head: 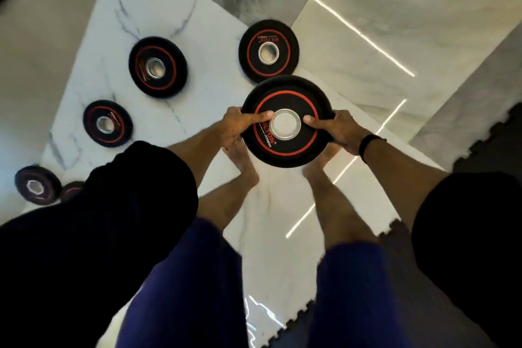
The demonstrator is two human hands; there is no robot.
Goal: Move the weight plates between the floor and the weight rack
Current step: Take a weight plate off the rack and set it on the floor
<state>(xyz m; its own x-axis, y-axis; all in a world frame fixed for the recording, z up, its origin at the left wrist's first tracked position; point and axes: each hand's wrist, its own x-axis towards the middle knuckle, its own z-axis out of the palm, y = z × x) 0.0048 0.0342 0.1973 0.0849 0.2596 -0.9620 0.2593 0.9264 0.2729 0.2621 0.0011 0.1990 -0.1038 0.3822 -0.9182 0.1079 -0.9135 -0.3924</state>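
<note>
Held up over the marble floor (214, 22): one big weight plate (286, 147), black with a red ring. Left hand (234, 127) wrapped round its left edge, thumb lying flat on top beside the shiny middle hole. Right hand (339, 131) gripping the right edge the same way, thumb on top too. Plate held flat, above two bare feet.

Lying flat on the floor: a plate just beyond the held one (268, 51), another plate to the left (158, 66), a smaller plate nearer (108, 123), and a little plate at the far left (38, 184) with one more peeking out beside it.

No weight rack in view. Probably one plate on its way, either up or down, hard to tell which. Five or so plates left on the floor, so likely lots more to do.
</note>
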